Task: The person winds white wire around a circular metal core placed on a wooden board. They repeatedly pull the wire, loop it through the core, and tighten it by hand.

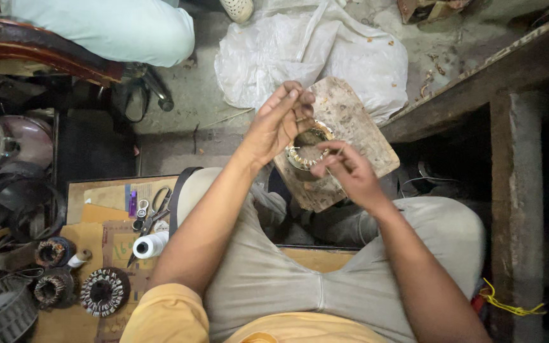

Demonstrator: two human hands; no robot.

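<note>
Motor stator [307, 151] lying flat on a wooden board [357, 127], bore upward; left hand [279, 124], fingers pressed together, touches its far rim, while right hand [349, 170], just nearer, pinches a thin wire beside it.

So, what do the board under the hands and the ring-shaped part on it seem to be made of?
The board looks like rough, worn wood: pale, scuffed, chipped edges. The ring-shaped part seems metal with wire coils, shiny at the rim, though blur leaves this uncertain.
</note>
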